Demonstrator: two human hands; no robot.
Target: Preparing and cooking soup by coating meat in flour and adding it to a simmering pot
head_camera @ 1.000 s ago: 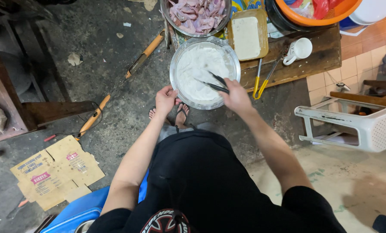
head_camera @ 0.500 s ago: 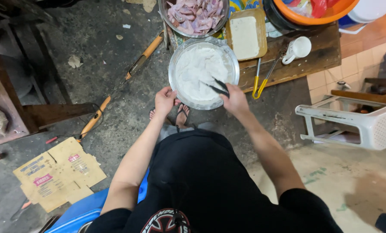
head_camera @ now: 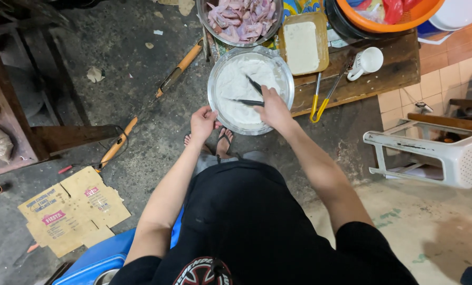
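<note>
Concrete floor (head_camera: 141, 95), low wooden board (head_camera: 383, 68) as work surface, seen from above a seated person. Glass bowl (head_camera: 215, 84) of white flour mix sits at the board's near edge, partly overhanging toward the knees. Left hand (head_camera: 203, 122) grips the bowl's near rim, fingers curled on it. Right hand (head_camera: 272, 105) is over the bowl, closed on dark tongs (head_camera: 249, 95) whose tips are down in the flour. Compared with a second ago, right hand and tongs have shifted a bit toward bowl centre and the tongs point further left; bowl and left hand barely moved. Reads as stirring or turning something in the flour while the bowl is braced, nothing lifted out yet.

Beyond the bowl: metal bowl of raw pinkish meat (head_camera: 241, 18), tan tray (head_camera: 302, 45) with white contents, white mug (head_camera: 366, 60), yellow-handled tongs (head_camera: 320, 100), orange basin (head_camera: 399, 16). White plastic stool (head_camera: 447, 153) on its side at right, flattened cardboard (head_camera: 72, 211) at left.
</note>
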